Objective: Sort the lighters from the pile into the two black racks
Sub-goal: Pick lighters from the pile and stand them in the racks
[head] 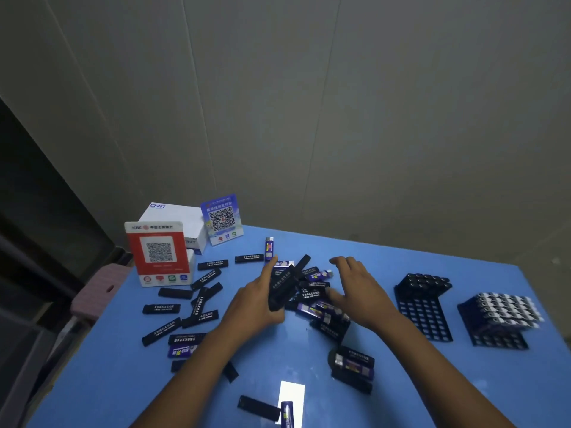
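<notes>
Black and blue lighters lie scattered in a pile point(312, 291) across the blue table point(401, 381). My left hand point(256, 301) grips several black lighters point(279, 288) bunched together, held just above the pile's left side. My right hand point(355, 288) hovers over the pile's right side with fingers spread and nothing in it. Two black racks stand at the right: the nearer-centre rack point(425, 313) holds a row of black lighters at its far end, and the right rack point(500, 319) holds several rows of blue lighters with white tops.
A red-and-white QR stand point(159, 253), a white box point(176, 216) and a blue QR card point(222, 219) stand at the table's far left corner. More black lighters point(191, 304) lie loose at the left, and others point(352, 364) near me. A pink stool point(99, 291) sits beyond the left edge.
</notes>
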The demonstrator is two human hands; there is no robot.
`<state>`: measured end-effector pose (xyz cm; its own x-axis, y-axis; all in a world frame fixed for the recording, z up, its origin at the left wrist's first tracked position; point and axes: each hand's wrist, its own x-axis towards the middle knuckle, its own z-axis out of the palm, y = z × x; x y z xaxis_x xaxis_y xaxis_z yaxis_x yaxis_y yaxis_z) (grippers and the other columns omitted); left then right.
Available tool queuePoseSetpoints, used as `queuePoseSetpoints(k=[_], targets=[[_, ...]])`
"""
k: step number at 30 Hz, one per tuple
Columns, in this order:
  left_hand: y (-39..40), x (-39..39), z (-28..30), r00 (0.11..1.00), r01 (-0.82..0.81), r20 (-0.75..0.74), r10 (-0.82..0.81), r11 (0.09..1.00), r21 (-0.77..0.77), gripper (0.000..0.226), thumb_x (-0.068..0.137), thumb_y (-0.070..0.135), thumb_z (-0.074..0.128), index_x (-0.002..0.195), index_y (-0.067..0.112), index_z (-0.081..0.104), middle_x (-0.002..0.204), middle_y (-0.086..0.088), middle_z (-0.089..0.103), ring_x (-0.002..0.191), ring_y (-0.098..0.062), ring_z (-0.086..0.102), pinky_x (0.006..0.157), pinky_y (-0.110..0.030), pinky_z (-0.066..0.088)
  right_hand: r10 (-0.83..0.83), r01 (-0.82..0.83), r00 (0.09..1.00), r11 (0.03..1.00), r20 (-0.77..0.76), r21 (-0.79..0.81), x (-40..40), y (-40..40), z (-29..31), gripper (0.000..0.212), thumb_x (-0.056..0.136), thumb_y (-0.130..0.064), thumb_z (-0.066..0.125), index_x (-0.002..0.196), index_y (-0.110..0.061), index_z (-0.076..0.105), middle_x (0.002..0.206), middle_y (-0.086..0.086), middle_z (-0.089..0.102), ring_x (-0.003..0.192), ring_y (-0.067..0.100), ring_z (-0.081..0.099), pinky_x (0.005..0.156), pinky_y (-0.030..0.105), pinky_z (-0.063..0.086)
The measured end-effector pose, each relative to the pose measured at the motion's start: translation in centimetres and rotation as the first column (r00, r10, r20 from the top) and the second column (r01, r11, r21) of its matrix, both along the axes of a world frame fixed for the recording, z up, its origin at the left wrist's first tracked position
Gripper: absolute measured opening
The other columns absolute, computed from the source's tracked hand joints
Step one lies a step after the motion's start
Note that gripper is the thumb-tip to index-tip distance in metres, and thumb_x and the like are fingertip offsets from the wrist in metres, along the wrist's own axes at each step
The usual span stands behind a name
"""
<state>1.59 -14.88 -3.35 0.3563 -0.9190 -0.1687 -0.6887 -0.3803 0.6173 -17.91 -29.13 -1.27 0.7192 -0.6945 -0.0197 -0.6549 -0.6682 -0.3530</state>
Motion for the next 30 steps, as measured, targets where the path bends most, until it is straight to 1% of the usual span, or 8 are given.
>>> queuePoseSetpoints(k=[5,8,13,19,21,24,26,30], targets=[[-1.6,-5.2,0.8,0.996,0.084,-0.027,-0.084,0.996,-0.024,0.112,0.073,0.027,0.075,0.155,0.041,0.000,0.081,0.010,0.054,0.072,-0.013,0.056,0.060,-0.023,0.044,-0.049,0.040,0.993,0.995,0.106,0.089,-4.5,-0.1,1.0,0.049,0.097,-0.037,0.059,0.138,-0.019,0.041,0.133,0.000,0.049,0.126,0.016,0.045,0.099,0.030,0.041],[-2.6,-8.7,1.1,0.989,0.139,-0.053,-0.139,0.990,-0.021,0.109,0.073,0.026,0.074,0.156,0.038,0.004,0.078,0.010,0.052,0.067,-0.011,0.052,0.055,-0.018,0.037,-0.080,0.050,0.980,0.985,0.183,0.165,-7.7,-0.5,1.5,0.038,0.097,-0.035,0.061,0.129,-0.022,0.049,0.125,-0.004,0.053,0.117,0.011,0.052,0.097,0.030,0.045],[-4.0,-14.8,1.5,0.986,0.157,-0.059,-0.156,0.988,0.003,0.110,0.072,0.024,0.073,0.156,0.039,0.004,0.084,0.013,0.053,0.076,-0.014,0.056,0.065,-0.027,0.045,-0.172,0.002,0.915,0.907,0.366,0.422,-12.7,-1.7,3.0,0.013,0.095,-0.031,0.066,0.107,-0.032,0.067,0.105,-0.014,0.068,0.095,0.003,0.065,0.085,0.025,0.052],[-5.2,-21.7,1.9,0.986,0.164,-0.035,-0.163,0.986,0.032,0.108,0.075,0.029,0.070,0.154,0.044,-0.001,0.087,0.013,0.057,0.077,-0.012,0.057,0.058,-0.020,0.040,-0.160,-0.095,0.900,0.835,0.405,0.542,-18.2,-2.3,3.5,0.013,0.091,-0.026,0.072,0.101,-0.033,0.072,0.095,-0.014,0.070,0.088,0.017,0.068,0.074,0.044,0.058],[-5.4,-23.5,1.9,0.988,0.152,-0.029,-0.151,0.988,0.038,0.106,0.074,0.030,0.069,0.154,0.045,0.000,0.087,0.009,0.059,0.079,-0.015,0.059,0.063,-0.025,0.046,-0.154,-0.107,0.902,0.826,0.404,0.554,-19.7,-2.5,3.4,0.012,0.090,-0.020,0.074,0.100,-0.026,0.074,0.090,-0.015,0.070,0.086,0.018,0.067,0.073,0.036,0.059],[-5.7,-25.6,1.8,0.990,0.140,-0.008,-0.140,0.989,0.057,0.106,0.072,0.034,0.067,0.153,0.046,-0.001,0.090,0.005,0.061,0.083,-0.020,0.061,0.077,-0.038,0.055,-0.128,-0.127,0.908,0.824,0.400,0.552,-21.7,-2.9,3.4,0.009,0.089,-0.016,0.075,0.098,-0.018,0.075,0.083,-0.013,0.069,0.074,0.003,0.064,0.067,0.018,0.052],[-5.8,-26.7,1.9,0.989,0.145,0.012,-0.146,0.987,0.065,0.107,0.073,0.034,0.068,0.154,0.043,0.000,0.091,0.005,0.063,0.085,-0.021,0.062,0.078,-0.038,0.055,-0.120,-0.132,0.913,0.816,0.389,0.562,-22.9,-3.3,3.4,0.007,0.089,-0.015,0.075,0.096,-0.017,0.074,0.080,-0.011,0.069,0.074,0.001,0.065,0.068,0.015,0.050],[-5.8,-27.7,2.1,0.989,0.133,0.055,-0.139,0.986,0.097,0.107,0.077,0.031,0.070,0.155,0.041,-0.002,0.098,0.004,0.063,0.088,-0.021,0.061,0.070,-0.031,0.049,-0.186,-0.123,0.897,0.767,0.402,0.630,-24.5,-4.6,3.5,0.005,0.090,-0.016,0.074,0.093,-0.019,0.071,0.085,0.000,0.072,0.085,0.016,0.072,0.082,0.032,0.058]])
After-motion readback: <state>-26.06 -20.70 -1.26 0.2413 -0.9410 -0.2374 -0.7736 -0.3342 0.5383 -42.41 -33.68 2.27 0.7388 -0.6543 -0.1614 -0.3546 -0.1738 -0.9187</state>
